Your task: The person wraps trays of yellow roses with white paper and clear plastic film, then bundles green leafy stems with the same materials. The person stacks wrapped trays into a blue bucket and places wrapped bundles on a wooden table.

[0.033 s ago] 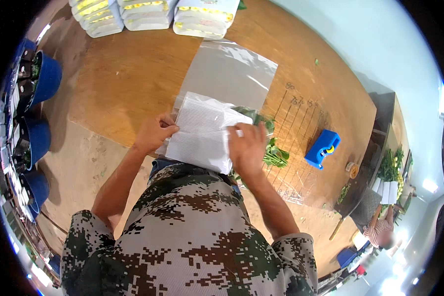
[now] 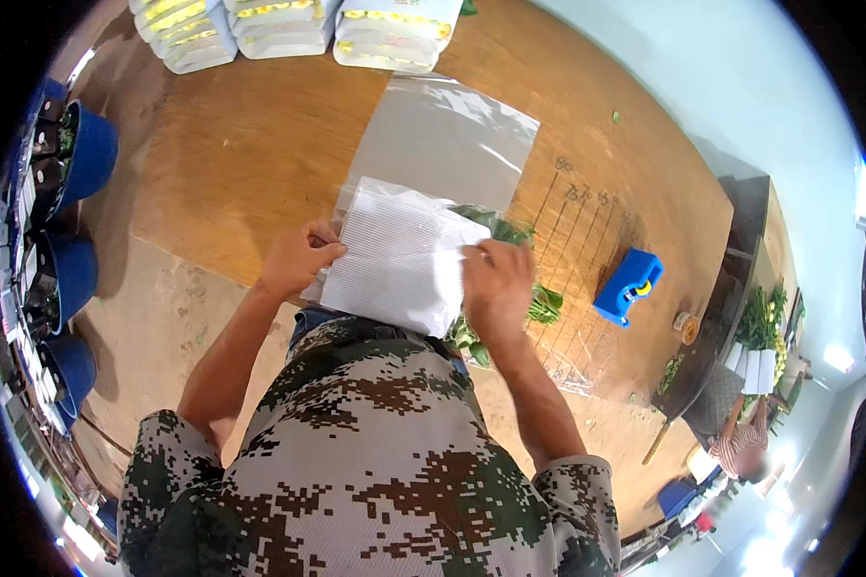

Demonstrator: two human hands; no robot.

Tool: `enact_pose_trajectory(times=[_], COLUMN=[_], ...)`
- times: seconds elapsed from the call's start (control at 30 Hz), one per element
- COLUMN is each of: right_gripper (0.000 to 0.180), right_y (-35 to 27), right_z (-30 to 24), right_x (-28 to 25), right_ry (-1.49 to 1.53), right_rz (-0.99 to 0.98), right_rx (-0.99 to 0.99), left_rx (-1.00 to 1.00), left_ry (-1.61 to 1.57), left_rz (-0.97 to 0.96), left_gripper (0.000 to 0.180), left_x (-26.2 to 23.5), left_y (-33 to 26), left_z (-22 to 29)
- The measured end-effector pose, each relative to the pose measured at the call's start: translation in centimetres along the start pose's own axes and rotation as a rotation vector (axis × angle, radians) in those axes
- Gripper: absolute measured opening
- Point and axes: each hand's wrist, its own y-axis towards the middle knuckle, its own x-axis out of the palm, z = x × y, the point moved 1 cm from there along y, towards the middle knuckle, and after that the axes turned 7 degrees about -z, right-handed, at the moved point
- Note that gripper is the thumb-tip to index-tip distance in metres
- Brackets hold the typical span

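Note:
A white ribbed sheet [image 2: 390, 250] wrapped around a leafy bundle lies at the table's near edge, partly covered by clear plastic film [image 2: 443, 135] that spreads beyond it. At its left edge my left hand [image 2: 303, 258] pinches the film between thumb and fingers. My right hand [image 2: 498, 288] is at the right end of the wrap, its fingers curled and a little blurred; what they hold, if anything, is hidden. Green leaves [image 2: 546, 304] poke out beside and below that hand. The flower heads, if any, are not visible inside the wrap.
Stacks of white-wrapped yellow flowers [image 2: 394, 34] stand at the far edge. A blue tape dispenser [image 2: 629, 288] and a tape roll [image 2: 686, 328] sit to the right, past ruled lines on the wooden table [image 2: 260, 144]. Blue buckets [image 2: 91, 149] line the left; another person [image 2: 741, 447] works far right.
My right hand has shifted a little to the right and toward me, off the white sheet's face, uncovering more of it. My left hand stays at the left edge.

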Motion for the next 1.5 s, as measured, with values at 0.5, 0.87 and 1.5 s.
enact_pose_trajectory(times=[0.5,0.87,1.5], right_gripper=[0.022,0.023,0.014], right_y=[-9.3,-12.4,-22.5], right_z=[2.2,14.9,36.0], right_x=[2.5,-3.3,-4.9], right_ry=[0.097,0.017,1.211], right_rz=[-0.114,0.120,0.147], right_rx=[0.062,0.467,1.492], left_rx=[0.044,0.014,-0.046], left_ry=[0.039,0.071,0.137], left_rz=[-0.035,0.092,0.074], left_gripper=[0.024,0.036,0.044], left_x=[-0.2,0.1,-0.2], left_y=[-1.5,-0.7,-0.6], left_z=[1.4,-0.1,1.1])
